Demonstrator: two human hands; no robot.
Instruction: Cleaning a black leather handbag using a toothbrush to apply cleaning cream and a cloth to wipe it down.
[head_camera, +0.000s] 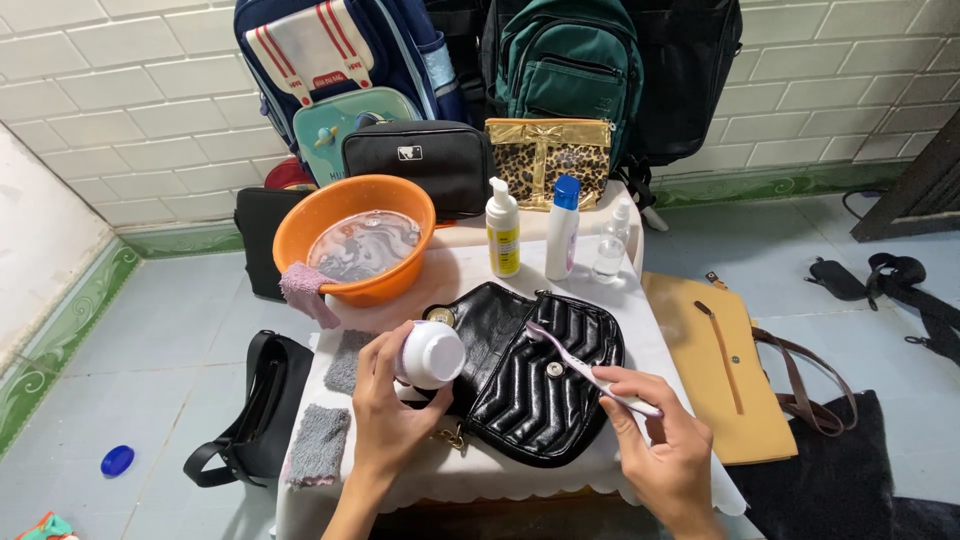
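Note:
My left hand (385, 420) holds a small white jar (431, 354) tilted over the left end of a black quilted handbag (530, 385). The handbag lies flat on a small table covered with a white cloth (460, 275). My right hand (660, 450) grips a pale purple toothbrush (585, 368), its bristle end resting on the bag's flap.
An orange basin (355, 240) of soapy water with a pink cloth (305, 290) on its rim stands at back left. Three bottles (560, 230) stand behind the handbag. Grey cloths (320, 445), backpacks (570, 60), pouches (548, 160), a tan bag (725, 370) and a black bag (255, 410) surround the table.

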